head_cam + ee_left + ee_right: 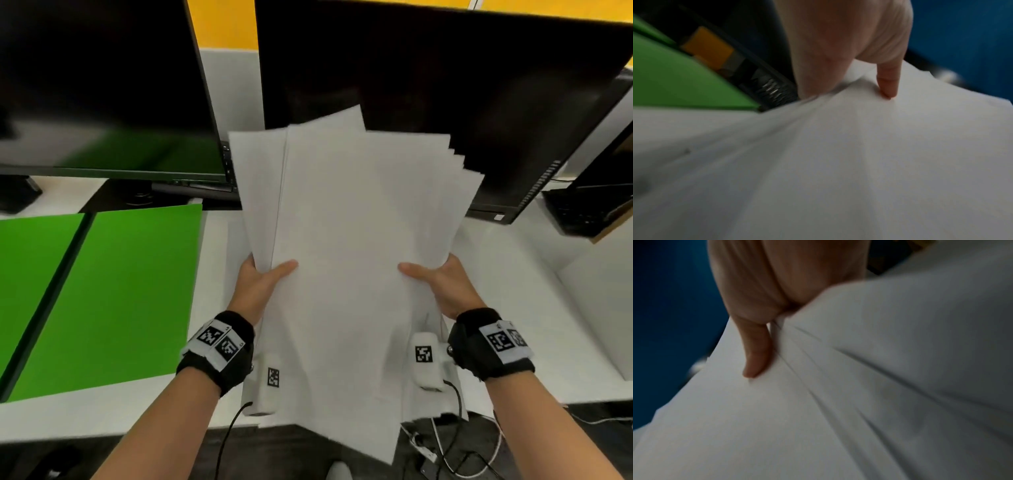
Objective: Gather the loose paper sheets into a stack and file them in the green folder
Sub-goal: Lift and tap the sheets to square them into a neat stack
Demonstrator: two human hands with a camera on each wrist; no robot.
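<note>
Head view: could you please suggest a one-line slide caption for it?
Both hands, left hand and right hand, hold fanned paper sheets beside the open green folder.

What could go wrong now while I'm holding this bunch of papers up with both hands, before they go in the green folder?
1. The paper sheets are fanned, with uneven top corners; a loose sheet may slip out, since the left hand and right hand pinch only the side edges.
2. The sheets bow between the thumbs and could crease.
3. The green folder lies open to the left; unsquared sheets may overhang it.
</note>
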